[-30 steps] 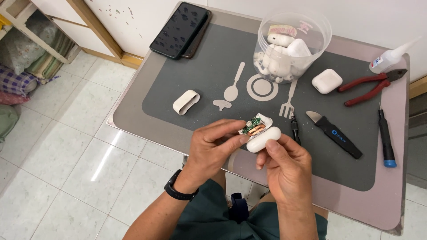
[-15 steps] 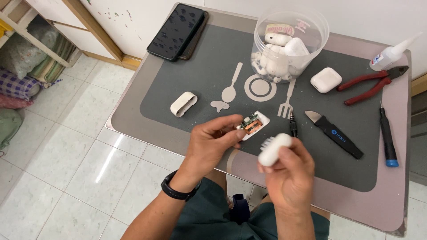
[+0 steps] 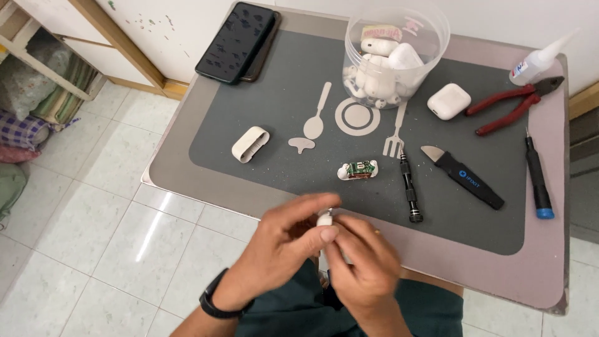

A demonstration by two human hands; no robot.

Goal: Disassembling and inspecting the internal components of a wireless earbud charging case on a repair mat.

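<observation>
My left hand (image 3: pixel 284 243) and my right hand (image 3: pixel 362 265) meet at the near edge of the table. Together they pinch a small white plastic shell (image 3: pixel 324 219), mostly hidden by the fingers. A little beyond them, on the dark grey mat (image 3: pixel 274 112), lies a small white piece with a green circuit board (image 3: pixel 358 170). Neither hand touches it.
On the mat: a white oval shell (image 3: pixel 250 144), a black screwdriver (image 3: pixel 410 189), a black pry tool (image 3: pixel 465 176), a white earbud case (image 3: pixel 448 101), a clear tub of white parts (image 3: pixel 393 56). Red pliers (image 3: pixel 515 103), a glue bottle (image 3: pixel 538 59), a blue-tipped tool (image 3: pixel 536 179), two phones (image 3: pixel 240 40).
The circuit-board piece left my left hand and now lies on the mat. Both hands drew back toward me and closed together on the white shell.
</observation>
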